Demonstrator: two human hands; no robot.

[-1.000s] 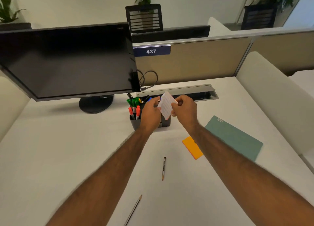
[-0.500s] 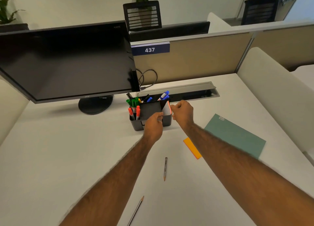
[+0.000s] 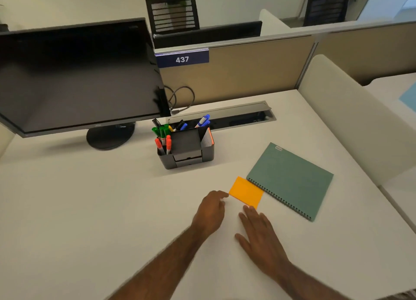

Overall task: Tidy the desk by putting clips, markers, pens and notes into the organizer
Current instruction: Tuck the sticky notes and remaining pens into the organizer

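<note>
- Both my hands are low over the white desk [image 3: 78,209], either side of the flat orange sticky-note pad [image 3: 246,193].
- Left hand [image 3: 210,212]: palm down, fingers loosely curled, fingertips touching the pad's left corner. Holding nothing.
- Right hand [image 3: 258,232]: flat, fingers spread and extended, fingertips at the pad's near corner. Nothing pinched.
- The orange pad lies on the desk, its right edge touching or tucked just under the spiral edge of the teal spiral-bound notebook [image 3: 292,178]; I cannot tell which.
- Black multi-compartment desk organizer [image 3: 191,162] stands further back, in front of the dark monitor's round stand [image 3: 110,137].
- Organizer contents: red markers [image 3: 163,144] and green markers [image 3: 161,130] upright in the left compartments, blue pens [image 3: 202,120] leaning at the back, a white lined note stack with an orange edge [image 3: 207,138] standing in the right slot.
- Centre front compartment looks like a small drawer; contents not visible.
- Blue plate reading 437 [image 3: 182,59] on the beige partition behind.
</note>
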